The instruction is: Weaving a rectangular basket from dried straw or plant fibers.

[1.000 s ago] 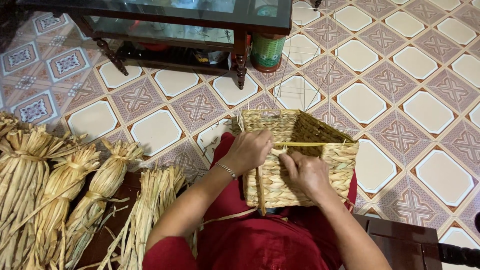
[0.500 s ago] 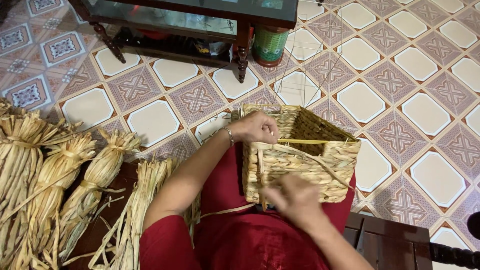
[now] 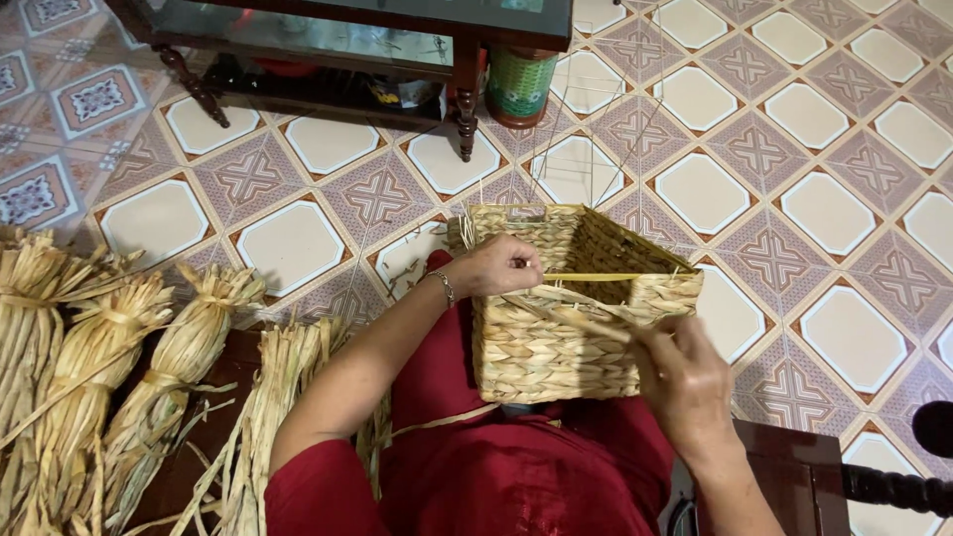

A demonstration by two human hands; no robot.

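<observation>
A rectangular woven straw basket rests on my lap, over red clothing. My left hand, with a thin bracelet at the wrist, pinches the near rim at its left corner. My right hand is at the basket's right front corner, closed on a flat straw strand that runs slanting from the rim toward it. A thin yellow stick lies across the basket's opening beside the left fingers.
Tied bundles of dried straw lie on the left, with a looser sheaf nearer my leg. A dark wooden glass-topped table and a green woven container stand ahead on the patterned tile floor. A thin wire frame stands behind the basket.
My right hand has drawn the strand out from the rim toward the right front corner. The left hand stays on the rim. The view has shifted a little.
</observation>
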